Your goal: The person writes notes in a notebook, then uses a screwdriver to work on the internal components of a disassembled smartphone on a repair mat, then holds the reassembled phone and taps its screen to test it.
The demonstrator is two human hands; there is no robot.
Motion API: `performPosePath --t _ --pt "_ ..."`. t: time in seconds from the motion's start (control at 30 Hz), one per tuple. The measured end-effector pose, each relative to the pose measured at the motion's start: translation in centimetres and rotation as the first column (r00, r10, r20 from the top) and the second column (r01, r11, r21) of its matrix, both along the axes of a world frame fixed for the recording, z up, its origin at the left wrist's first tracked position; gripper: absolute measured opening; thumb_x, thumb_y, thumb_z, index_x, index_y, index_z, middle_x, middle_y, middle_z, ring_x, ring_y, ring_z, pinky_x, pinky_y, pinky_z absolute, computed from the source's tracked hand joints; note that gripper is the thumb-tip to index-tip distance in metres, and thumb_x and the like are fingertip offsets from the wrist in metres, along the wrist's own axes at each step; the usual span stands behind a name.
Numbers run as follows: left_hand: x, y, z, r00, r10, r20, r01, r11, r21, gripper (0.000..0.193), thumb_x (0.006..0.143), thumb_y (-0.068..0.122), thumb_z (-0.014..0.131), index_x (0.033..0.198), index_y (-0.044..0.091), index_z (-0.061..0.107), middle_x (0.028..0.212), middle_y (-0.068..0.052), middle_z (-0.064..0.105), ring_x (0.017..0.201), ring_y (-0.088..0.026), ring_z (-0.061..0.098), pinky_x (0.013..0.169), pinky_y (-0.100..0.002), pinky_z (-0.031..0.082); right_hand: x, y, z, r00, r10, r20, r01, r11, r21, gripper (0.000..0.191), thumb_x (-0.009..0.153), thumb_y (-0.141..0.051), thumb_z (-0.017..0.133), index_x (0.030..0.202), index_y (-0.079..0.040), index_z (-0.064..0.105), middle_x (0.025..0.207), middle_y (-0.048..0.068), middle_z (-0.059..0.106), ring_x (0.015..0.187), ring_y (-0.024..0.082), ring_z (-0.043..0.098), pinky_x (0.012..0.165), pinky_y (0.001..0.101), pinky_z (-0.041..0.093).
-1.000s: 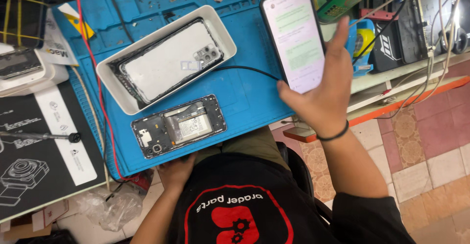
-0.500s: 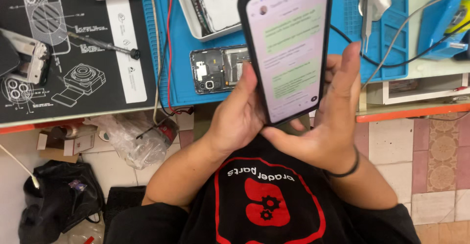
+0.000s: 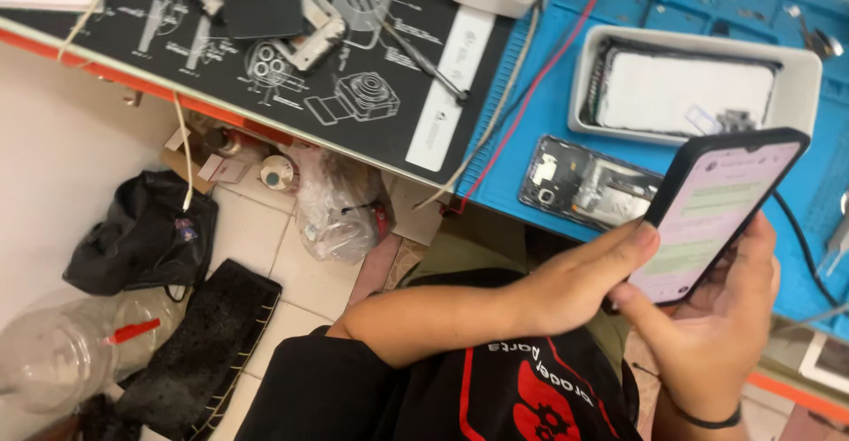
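I hold a black smartphone (image 3: 712, 211) with a lit chat screen in both hands, over my lap at the bench's front edge. My left hand (image 3: 579, 282) grips its lower left edge, thumb lying along the side. My right hand (image 3: 721, 330) cradles it from below and the right, with a black band on the wrist. Just beyond the phone, an opened phone body (image 3: 588, 184) with bare internals lies on the blue work mat (image 3: 531, 131). A white tray (image 3: 805, 87) holding a phone back panel sits further back.
A black repair mat (image 3: 354, 96) with white diagrams, a tool and small parts covers the bench's left part. A red wire (image 3: 531, 87) and a black cable (image 3: 809, 255) cross the blue mat. On the tiled floor lie a black bag (image 3: 146, 233), plastic bags and a clear bottle (image 3: 62, 352).
My view has swung left and down, so the floor shows. The phone has moved from the middle to the right of the picture, still in both hands. A second ago only my right hand held it.
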State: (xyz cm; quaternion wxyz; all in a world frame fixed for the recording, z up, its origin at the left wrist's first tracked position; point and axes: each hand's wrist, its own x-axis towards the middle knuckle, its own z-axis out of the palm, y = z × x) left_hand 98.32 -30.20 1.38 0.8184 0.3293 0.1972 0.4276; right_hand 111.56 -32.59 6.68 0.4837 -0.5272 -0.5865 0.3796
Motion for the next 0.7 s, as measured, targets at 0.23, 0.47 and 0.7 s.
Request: performPosePath --t 0.23,0.47,0.7 --pt "-4.3 -1.3 2.2 0.983 0.186 -0.001 -0.185 0.978 0.097 0.049 0.12 0.029 0.044 0.153 -0.006 0.04 0.144 -0.012 0.052 0.136 -0.016 0.05 0.124 -0.033 0.04 -4.5 0.7 0.1 0.933 -0.035 0.357 -0.034 0.982 0.185 0.1 0.081 -0.005 0.088 0.16 0.008 0.029 0.139 0.016 0.042 0.121 0.019 0.052 0.108 0.0311 0.05" --pt "-12.5 0.7 5.7 0.866 0.438 -0.24 -0.474 0.873 -0.116 0.04 0.102 0.021 0.059 0.129 0.0 0.039 0.122 -0.019 0.061 0.095 -0.033 0.074 0.06 -0.043 0.066 -1.2 1.4 1.8 0.97 0.232 0.067 -0.237 0.968 0.086 0.079 0.086 -0.018 0.08 0.153 0.005 0.045 0.137 0.012 0.051 0.13 0.02 0.057 0.116 0.0342 0.046" --pt "-24.0 12.4 4.9 0.573 0.689 -0.445 -0.712 0.687 0.147 0.034 0.104 0.021 0.064 0.124 -0.001 0.048 0.115 -0.017 0.07 0.092 -0.03 0.08 0.074 -0.053 0.066 7.8 0.9 1.4 0.981 -0.041 0.188 0.044 0.999 -0.013 0.042 0.099 -0.01 0.071 0.137 0.005 0.061 0.123 0.011 0.061 0.113 0.019 0.065 0.105 0.0295 0.053"
